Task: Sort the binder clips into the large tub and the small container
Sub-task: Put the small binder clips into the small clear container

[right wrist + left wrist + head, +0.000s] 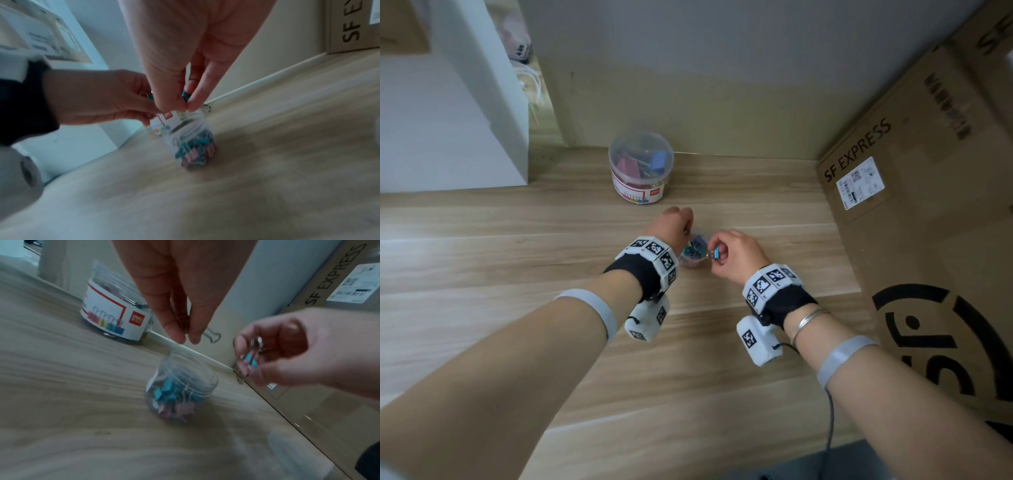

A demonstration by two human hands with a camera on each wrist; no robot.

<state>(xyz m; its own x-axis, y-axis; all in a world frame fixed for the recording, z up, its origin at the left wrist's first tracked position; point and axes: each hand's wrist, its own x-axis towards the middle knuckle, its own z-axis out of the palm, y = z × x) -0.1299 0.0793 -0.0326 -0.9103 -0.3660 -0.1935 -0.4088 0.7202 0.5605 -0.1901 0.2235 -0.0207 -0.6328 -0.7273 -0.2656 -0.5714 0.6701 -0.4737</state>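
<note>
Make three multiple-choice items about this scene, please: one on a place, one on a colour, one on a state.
1. Where does the small container stand?
A. between the two hands
B. inside the large tub
C. on the cardboard box

2. What colour is the binder clip in the right hand?
A. yellow
B. blue
C. black

3. What is the left hand doing?
A. lying flat on the table
B. gripping the large tub
C. pinching a clip's wire handle

Key: 1 A, it stands on the table between both hands, the large tub behind it; 2 B, blue shows between the fingers; 3 C, the left wrist view shows fingertips closed on wire.
</note>
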